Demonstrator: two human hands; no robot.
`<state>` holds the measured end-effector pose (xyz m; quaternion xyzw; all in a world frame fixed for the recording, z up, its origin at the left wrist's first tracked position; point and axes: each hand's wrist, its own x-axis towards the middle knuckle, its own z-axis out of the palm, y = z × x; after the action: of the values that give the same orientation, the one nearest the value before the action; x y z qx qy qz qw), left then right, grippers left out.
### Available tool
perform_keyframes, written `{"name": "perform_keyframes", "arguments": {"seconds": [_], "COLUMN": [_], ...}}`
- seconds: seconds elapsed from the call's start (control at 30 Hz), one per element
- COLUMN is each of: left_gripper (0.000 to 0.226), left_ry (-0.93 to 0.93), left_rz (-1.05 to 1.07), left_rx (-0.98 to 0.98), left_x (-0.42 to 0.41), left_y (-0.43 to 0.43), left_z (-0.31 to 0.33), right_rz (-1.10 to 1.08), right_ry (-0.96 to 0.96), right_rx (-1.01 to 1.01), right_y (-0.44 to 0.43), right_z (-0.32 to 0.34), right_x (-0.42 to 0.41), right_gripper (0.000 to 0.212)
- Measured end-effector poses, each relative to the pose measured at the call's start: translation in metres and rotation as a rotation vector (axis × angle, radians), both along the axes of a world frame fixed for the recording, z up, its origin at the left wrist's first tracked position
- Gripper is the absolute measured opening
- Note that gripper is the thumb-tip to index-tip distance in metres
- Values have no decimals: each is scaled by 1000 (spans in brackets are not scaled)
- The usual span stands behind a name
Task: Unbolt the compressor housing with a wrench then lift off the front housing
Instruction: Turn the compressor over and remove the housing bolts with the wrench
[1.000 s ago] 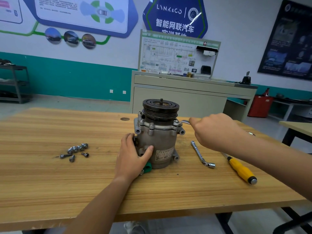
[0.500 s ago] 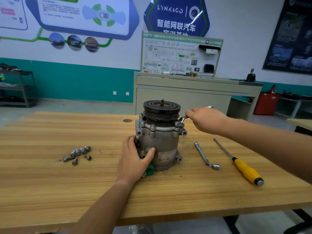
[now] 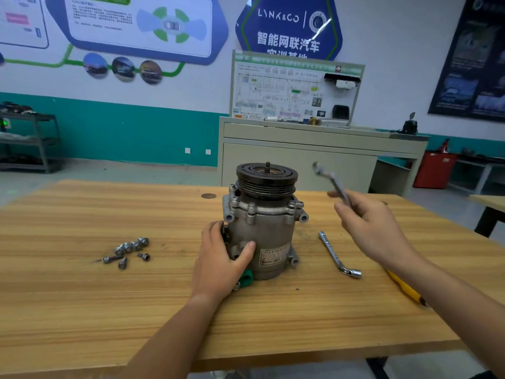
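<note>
Both grip — left hand [image 3: 218, 258] the compressor [image 3: 266, 225], right hand [image 3: 374, 228] the wrench [image 3: 332, 181], held clear.

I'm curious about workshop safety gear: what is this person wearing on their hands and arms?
Nothing protective. The left hand and right hand are bare, with no gloves. The left forearm and right forearm are uncovered as far as the picture shows, with no sleeve in view. I see no watch, bracelet or ring.

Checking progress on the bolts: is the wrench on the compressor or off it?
Off. The right hand holds the wrench up in the air, beside and apart from the compressor, which the left hand grips.
</note>
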<state>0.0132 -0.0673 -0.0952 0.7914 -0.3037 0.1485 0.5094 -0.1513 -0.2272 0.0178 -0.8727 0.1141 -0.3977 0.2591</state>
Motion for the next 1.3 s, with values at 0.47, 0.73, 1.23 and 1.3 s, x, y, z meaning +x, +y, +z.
{"name": "perform_keyframes", "arguments": {"seconds": [0.47, 0.73, 1.23, 1.3], "left_gripper": [86, 87, 86, 83], "left_ry": [17, 12, 6, -3], "left_rz": [-14, -11, -39, -49], "left_rx": [0, -1, -24, -41], "left_x": [-2, -2, 1, 2], "left_y": [0, 1, 2, 1], "left_z": [3, 3, -1, 1], "right_rz": [-394, -461, 158, 79], "right_ry": [655, 779, 1126, 1090], "right_rx": [-666, -903, -813, -666], "right_y": [16, 38, 75, 66], "right_z": [25, 38, -21, -26], "right_x": [3, 1, -9, -5], "right_gripper": [25, 21, 21, 22]}}
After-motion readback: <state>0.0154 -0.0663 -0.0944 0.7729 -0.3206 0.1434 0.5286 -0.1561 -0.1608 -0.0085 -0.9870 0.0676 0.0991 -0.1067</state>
